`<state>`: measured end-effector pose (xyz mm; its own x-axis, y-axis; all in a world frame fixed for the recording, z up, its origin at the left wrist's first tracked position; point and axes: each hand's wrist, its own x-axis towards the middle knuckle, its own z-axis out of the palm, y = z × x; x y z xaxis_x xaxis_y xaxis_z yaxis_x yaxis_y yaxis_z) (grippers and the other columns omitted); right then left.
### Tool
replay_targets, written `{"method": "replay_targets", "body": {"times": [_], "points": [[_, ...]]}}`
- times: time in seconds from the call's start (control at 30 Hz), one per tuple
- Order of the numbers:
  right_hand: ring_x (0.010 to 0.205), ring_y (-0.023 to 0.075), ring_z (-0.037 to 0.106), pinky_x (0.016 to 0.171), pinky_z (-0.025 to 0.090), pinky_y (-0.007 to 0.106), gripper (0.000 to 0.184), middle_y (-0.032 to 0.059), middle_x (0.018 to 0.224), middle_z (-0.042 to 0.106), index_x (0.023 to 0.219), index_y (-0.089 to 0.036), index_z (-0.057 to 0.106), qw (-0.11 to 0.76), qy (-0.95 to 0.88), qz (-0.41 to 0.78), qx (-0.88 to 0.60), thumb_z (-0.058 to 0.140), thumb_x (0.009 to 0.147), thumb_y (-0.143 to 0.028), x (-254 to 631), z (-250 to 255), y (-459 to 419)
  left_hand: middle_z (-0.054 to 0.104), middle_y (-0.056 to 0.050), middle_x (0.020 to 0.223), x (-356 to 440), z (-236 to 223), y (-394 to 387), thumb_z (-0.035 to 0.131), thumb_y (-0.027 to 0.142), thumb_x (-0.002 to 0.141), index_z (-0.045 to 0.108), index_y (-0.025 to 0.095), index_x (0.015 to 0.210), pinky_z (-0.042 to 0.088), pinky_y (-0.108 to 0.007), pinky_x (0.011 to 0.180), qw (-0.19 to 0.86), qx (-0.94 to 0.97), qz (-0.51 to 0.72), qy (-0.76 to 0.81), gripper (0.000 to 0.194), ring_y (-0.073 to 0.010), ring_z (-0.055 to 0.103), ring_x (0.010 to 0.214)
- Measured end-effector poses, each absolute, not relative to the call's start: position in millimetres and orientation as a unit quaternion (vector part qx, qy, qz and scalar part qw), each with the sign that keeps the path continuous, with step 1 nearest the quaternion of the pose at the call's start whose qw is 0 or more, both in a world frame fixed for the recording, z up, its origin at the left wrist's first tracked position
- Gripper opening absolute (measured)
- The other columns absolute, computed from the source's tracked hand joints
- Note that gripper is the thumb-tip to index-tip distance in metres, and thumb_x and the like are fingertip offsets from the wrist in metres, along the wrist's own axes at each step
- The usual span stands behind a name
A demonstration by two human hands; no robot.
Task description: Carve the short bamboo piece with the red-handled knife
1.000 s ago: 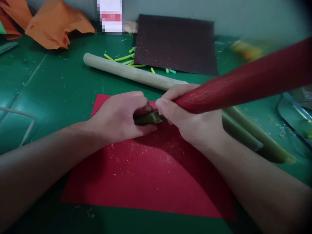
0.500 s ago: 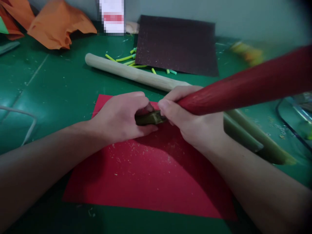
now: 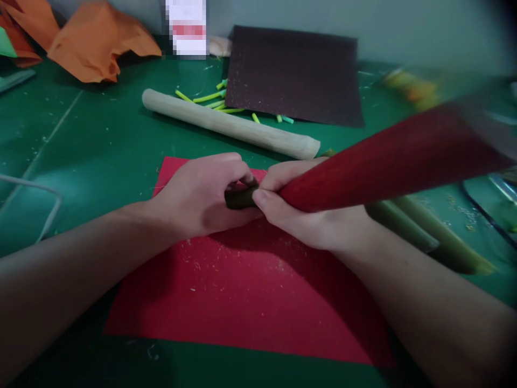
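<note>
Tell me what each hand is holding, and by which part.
The right hand grips the red rod by its lower end; the left hand holds the dark green piece, exactly where is hidden.

Green worktop [image 3: 97, 161] w/ tiny scraps [image 3: 469, 223] here & there. Red sheet [image 3: 242, 307] lies flat, front ctr. Pale stick [image 3: 230, 123] slantwise just behind it. Farther back, dark sheet [image 3: 294, 78] w/ yellow-green strips [image 3: 208, 98] poking out nr its L & front edges. Crumpled orange paper [image 3: 86, 43], back L. Two green tubes [image 3: 452, 240] side by side, R; wire [image 3: 30, 185], far L.
</note>
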<state>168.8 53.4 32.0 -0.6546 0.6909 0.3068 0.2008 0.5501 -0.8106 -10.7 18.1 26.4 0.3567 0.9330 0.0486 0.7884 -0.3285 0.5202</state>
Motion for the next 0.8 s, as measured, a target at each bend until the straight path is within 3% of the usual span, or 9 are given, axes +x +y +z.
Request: {"method": "replay_targets", "body": {"times": [0.17,0.4,0.6,0.8], "points": [[0.057,0.0094,0.053,0.058,0.047,0.026,0.026,-0.0027,0.058,0.056,0.058,-0.022,0.056,0.409,-0.764,0.388,-0.313,0.063,0.082,-0.015,166.7,27.3,54.5,0.048,0.002,0.071,-11.8,22.9,18.3,0.068,0.041,0.080,0.044,0.019,0.068,0.028,-0.028,0.056,0.189,0.792,0.194,0.548,0.035,-0.0113,0.042,0.060],[0.050,0.0076,0.047,0.054,0.047,0.025,0.025,-0.0040,0.056,0.054,0.057,-0.021,0.054,0.341,-0.783,0.406,-0.325,0.061,0.080,-0.014,169.4,32.2,52.7,0.049,0.001,0.071,-12.1,21.1,19.1,0.065,0.042,0.080,0.045,0.019,0.067,0.027,-0.028,0.056,0.199,0.797,0.181,0.541,0.033,-0.0112,0.044,0.062],[0.057,0.0103,0.055,0.059,0.050,0.026,0.026,-0.0044,0.054,0.050,0.056,-0.021,0.052,0.317,-0.809,0.405,-0.286,0.062,0.079,-0.013,168.0,32.9,52.9,0.049,0.001,0.071,-11.1,21.4,19.9,0.064,0.043,0.081,0.048,0.018,0.069,0.028,-0.028,0.056,0.211,0.792,0.187,0.542,0.031,-0.0121,0.045,0.063],[0.059,0.0101,0.054,0.060,0.048,0.026,0.024,-0.0029,0.060,0.058,0.060,-0.021,0.057,0.382,-0.772,0.390,-0.325,0.064,0.082,-0.017,167.7,29.9,52.8,0.047,0.002,0.069,-10.7,19.9,18.7,0.067,0.041,0.080,0.048,0.018,0.069,0.028,-0.028,0.055,0.190,0.794,0.198,0.542,0.032,-0.0107,0.043,0.061]]}}
